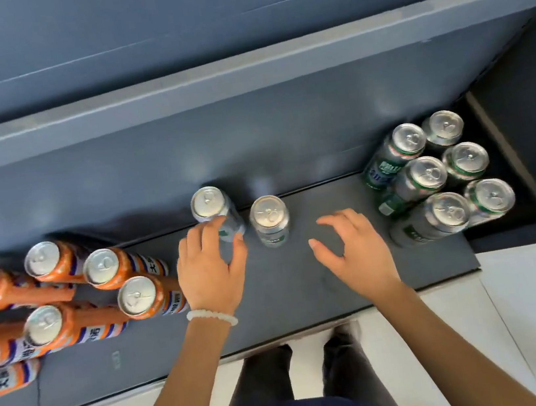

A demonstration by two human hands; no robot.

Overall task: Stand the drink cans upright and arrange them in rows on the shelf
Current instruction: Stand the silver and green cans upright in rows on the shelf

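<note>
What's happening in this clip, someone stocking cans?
A person is arranging drink cans on a dark grey shelf. The left hand, which wears a white bead bracelet, grips a silver-green can near the middle of the shelf. A second silver-green can stands upright just to its right, untouched. The right hand hovers open above the shelf, holding nothing. Six green cans already stand grouped in rows at the right, and orange cans stand at the left.

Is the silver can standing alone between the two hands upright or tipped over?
Upright. The lone silver can shows its round top and pull tab to the camera, with its base on the shelf, and neither hand touches it.
</note>
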